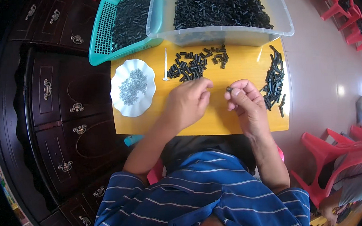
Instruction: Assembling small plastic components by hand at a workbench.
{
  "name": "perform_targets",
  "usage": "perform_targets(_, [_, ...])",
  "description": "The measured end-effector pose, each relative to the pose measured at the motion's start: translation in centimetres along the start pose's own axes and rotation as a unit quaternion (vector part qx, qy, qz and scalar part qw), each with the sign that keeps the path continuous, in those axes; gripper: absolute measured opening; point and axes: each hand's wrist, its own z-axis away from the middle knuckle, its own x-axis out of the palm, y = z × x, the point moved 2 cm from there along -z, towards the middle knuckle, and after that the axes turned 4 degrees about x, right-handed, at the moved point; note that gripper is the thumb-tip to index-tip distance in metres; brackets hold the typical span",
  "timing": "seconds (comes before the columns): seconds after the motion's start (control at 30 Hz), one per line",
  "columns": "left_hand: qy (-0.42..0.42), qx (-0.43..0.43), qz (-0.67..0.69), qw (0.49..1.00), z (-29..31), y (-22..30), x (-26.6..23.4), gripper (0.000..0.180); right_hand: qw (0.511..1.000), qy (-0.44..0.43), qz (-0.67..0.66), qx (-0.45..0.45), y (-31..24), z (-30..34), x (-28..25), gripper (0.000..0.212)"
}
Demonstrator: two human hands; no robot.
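My right hand (249,103) pinches a small black plastic part (229,89) between thumb and fingertips, above the right half of the yellow table. My left hand (188,103) is at the near edge of a loose pile of short black tubes (192,64). Its fingers are loosely bent, with a gap between thumb and index finger and nothing visible there; the other fingertips are hidden. Left of that hand is a white scalloped plate (149,102) of small clear pieces (133,86). Longer black pieces (274,78) lie in a heap beyond my right hand.
A clear plastic bin (225,32) and a green basket (99,47), both full of black parts, stand at the far side of the yellow table (224,124). A thin white stick (165,63) lies near the plate. Dark drawers (47,89) line the left; red stools (320,157) stand right.
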Motion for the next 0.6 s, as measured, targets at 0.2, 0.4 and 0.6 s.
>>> perform_targets(0.2, [-0.032,0.027,-0.098,0.994,0.1,-0.3,2.0,0.018,0.999,0.021,-0.028,0.0,-0.3,-0.1,-0.1,0.009])
perform_targets(0.4, [-0.011,0.024,-0.099,0.995,-1.1,-0.3,1.5,0.02,0.999,0.023,-0.027,0.003,-0.4,0.0,-0.2,0.01])
perform_targets(0.6, [0.024,0.047,-0.082,0.995,-3.5,-0.3,1.1,0.017,0.999,0.025,-0.03,0.001,-0.4,0.0,-0.3,0.01])
